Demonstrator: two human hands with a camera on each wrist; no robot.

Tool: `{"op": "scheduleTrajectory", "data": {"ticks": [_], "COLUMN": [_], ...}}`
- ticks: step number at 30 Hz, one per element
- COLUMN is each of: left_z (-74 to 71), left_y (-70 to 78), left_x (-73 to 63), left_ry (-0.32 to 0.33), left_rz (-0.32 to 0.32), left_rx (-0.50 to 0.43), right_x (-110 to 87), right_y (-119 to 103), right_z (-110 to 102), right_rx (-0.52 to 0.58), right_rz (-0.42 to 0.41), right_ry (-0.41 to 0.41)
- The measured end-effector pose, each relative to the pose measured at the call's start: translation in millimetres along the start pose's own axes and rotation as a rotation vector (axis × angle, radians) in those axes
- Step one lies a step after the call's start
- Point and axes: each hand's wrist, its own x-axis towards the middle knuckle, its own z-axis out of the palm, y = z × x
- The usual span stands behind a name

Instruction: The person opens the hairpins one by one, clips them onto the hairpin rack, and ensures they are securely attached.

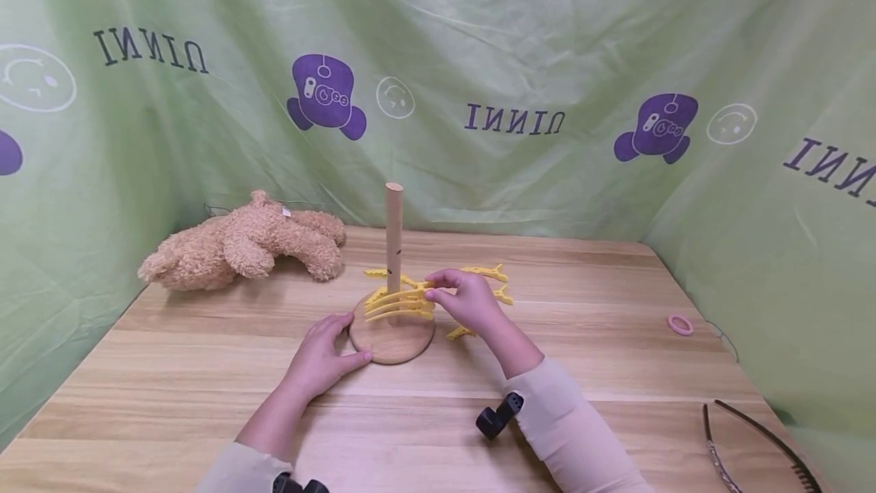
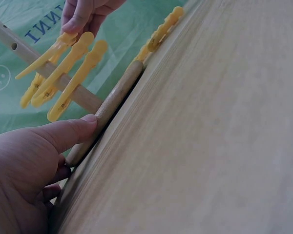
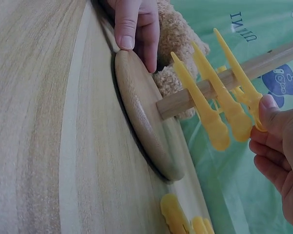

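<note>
beyond the left hand (image 1: 322, 356), and to its left, a tan plush toy (image 1: 246, 238) lies on the worktop (image 1: 171, 379). the left hand grips the rim of a round wooden base (image 1: 391, 348), its thumb against the near edge. to the right of this hand, a wooden post (image 1: 393, 230) rises upright from the base. two lower clips (image 3: 237, 124), yellow, straddle the post just below the right hand (image 1: 472, 301). the right hand pinches the wide end of the top clip (image 3: 237, 66), likewise yellow, whose arms lie on either side of the post. loose clips (image 3: 173, 212) rest near the right hand. well apart to its right lie a pink ring (image 1: 683, 332) and dark curved bands (image 1: 782, 444).
</note>
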Motion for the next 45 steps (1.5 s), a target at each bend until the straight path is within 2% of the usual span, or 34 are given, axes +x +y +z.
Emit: {"op": "scheduleTrajectory", "data": {"ticks": [11, 18, 30, 39, 45], "left_z": [1.4, 0.2, 1.3, -0.1, -0.9], "left_y": [1.2, 0.8, 0.1, 2.1, 1.3], "left_x": [-0.6, -0.6, 0.2, 0.3, -0.3], "left_ry": [0.008, -0.003, -0.007, -0.016, -0.008], "left_rz": [0.016, 0.002, 0.000, -0.009, -0.004], "left_rx": [0.007, -0.002, -0.003, -0.006, -0.003], "right_x": [-1.0, -3.5, -8.4, -22.3, -38.5], "right_y": [-4, -4, 1, 18, 38], "right_z": [-1, -5, -11, -33, -48], "right_rx": [0.013, 0.011, 0.024, 0.031, 0.027], "right_rz": [0.006, 0.024, -0.007, -0.013, 0.079], "right_ry": [-0.051, -0.084, -0.141, -0.053, -0.015]}}
